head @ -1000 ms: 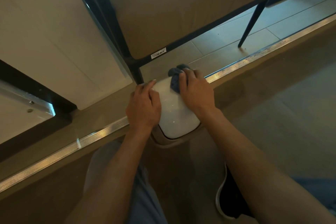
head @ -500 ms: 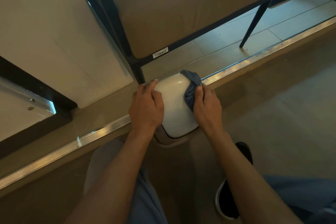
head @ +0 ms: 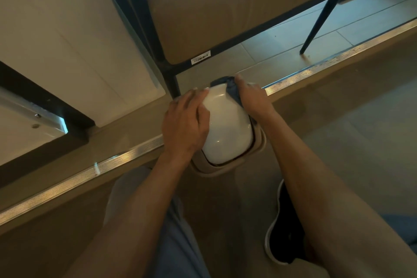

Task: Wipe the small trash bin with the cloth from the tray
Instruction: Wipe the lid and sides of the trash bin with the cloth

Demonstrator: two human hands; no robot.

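Note:
A small trash bin (head: 228,128) with a glossy white domed lid and a beige rim stands on the floor in front of me. My left hand (head: 185,124) lies flat on the lid's left side and holds the bin still. My right hand (head: 252,99) presses a blue cloth (head: 232,91) against the lid's far right edge. Most of the cloth is hidden under that hand; a fold wraps over the far rim. No tray is in view.
A black metal table leg (head: 171,79) stands just behind the bin, and a second thin leg (head: 316,27) is at the far right. A metal floor strip (head: 112,162) runs diagonally under the bin. My knee and a dark shoe (head: 284,232) are below.
My right hand has slid the cloth from the lid's right side up to its far right edge. My left hand has stayed on the lid's left side.

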